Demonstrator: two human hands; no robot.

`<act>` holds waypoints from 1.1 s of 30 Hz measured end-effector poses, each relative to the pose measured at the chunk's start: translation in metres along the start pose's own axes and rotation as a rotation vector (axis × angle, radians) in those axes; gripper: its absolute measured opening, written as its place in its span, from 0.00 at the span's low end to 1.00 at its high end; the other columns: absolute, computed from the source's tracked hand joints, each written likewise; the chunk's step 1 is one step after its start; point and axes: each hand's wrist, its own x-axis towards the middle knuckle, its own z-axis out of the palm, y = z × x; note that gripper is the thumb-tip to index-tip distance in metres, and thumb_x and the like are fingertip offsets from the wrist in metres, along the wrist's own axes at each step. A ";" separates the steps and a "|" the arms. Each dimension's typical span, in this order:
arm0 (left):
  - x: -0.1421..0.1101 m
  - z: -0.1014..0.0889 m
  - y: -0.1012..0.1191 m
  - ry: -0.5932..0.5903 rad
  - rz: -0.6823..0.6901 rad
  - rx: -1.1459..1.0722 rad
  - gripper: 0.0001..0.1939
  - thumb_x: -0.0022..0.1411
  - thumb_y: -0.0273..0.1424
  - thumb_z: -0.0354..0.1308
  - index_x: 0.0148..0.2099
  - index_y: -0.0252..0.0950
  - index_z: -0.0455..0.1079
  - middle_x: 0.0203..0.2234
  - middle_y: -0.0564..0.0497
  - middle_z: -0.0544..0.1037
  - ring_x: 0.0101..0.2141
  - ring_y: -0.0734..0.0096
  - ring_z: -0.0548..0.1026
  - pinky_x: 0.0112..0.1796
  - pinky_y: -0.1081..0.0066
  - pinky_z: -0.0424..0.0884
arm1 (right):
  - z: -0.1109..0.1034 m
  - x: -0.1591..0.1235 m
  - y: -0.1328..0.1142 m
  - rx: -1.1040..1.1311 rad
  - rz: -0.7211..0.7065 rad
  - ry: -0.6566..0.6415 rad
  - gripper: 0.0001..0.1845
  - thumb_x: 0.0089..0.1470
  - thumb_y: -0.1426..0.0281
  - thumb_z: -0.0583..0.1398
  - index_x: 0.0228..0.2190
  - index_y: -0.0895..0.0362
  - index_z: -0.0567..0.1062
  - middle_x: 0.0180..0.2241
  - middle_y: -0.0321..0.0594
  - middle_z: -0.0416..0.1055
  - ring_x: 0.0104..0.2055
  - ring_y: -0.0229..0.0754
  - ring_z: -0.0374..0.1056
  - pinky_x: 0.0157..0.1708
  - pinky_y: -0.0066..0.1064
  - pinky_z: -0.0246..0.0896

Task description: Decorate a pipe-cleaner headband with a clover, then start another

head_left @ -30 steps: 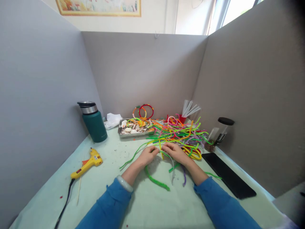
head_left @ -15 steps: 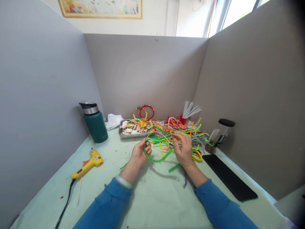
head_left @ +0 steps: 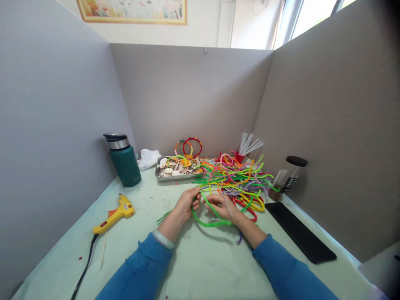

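Bright green fuzzy pipe cleaner (head_left: 212,225): bent into a loose, uneven open curve, thick fuzzy part sagging at the bottom, a green length slanting across above it. Thin pale narrow strip (head_left: 227,203) sits by it, one end over the back of the bare right hand (head_left: 222,206). Pipe cleaner is between the two hands, over the pale green cloth-covered table (head_left: 200,266), in front of the multicoloured pile of fuzzy pipe cleaners (head_left: 237,175).

Bare left hand (head_left: 186,204) pinches the green pipe cleaner at its left side, fingers closed. Right hand has bent fingers next to the green length; can't tell if they grip it.

Vs. half a second ago: right hand is lower and closer to the left hand; pale strip no longer arches up between the hands; curve hangs a bit lower.

Around: silver metal tray of seashells (head_left: 179,179) left of the pile, yellow glue gun (head_left: 115,216) and teal metal bottle (head_left: 125,167) on the left, flat black rectangular object (head_left: 300,232) on the right.
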 end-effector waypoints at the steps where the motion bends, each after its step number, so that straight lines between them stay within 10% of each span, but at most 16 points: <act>1: 0.001 -0.001 -0.002 0.001 -0.007 0.026 0.14 0.53 0.37 0.58 0.27 0.33 0.58 0.17 0.60 0.58 0.12 0.88 0.48 0.13 0.81 0.45 | 0.002 0.000 -0.001 0.039 0.021 -0.018 0.14 0.51 0.58 0.58 0.33 0.54 0.76 0.21 0.35 0.67 0.22 0.37 0.61 0.22 0.28 0.58; 14: 0.002 0.006 -0.014 0.074 0.123 0.434 0.11 0.57 0.34 0.50 0.39 0.34 0.68 0.15 0.60 0.59 0.13 0.83 0.53 0.15 0.79 0.51 | -0.002 0.003 0.006 0.417 0.167 -0.057 0.25 0.53 0.55 0.55 0.47 0.57 0.68 0.26 0.38 0.69 0.20 0.33 0.60 0.21 0.25 0.58; 21: 0.001 0.006 -0.014 0.143 0.434 0.988 0.08 0.56 0.30 0.49 0.33 0.34 0.69 0.29 0.51 0.74 0.32 0.71 0.69 0.35 0.74 0.62 | -0.001 0.002 0.011 0.580 0.221 -0.105 0.25 0.51 0.54 0.56 0.46 0.56 0.68 0.27 0.38 0.70 0.20 0.32 0.61 0.20 0.24 0.59; 33: 0.000 0.003 -0.009 0.328 0.291 0.772 0.11 0.59 0.33 0.48 0.28 0.35 0.66 0.21 0.53 0.67 0.25 0.73 0.64 0.28 0.75 0.58 | -0.021 -0.006 0.012 0.780 0.363 -0.348 0.17 0.48 0.62 0.62 0.37 0.61 0.73 0.28 0.42 0.73 0.22 0.34 0.67 0.18 0.24 0.62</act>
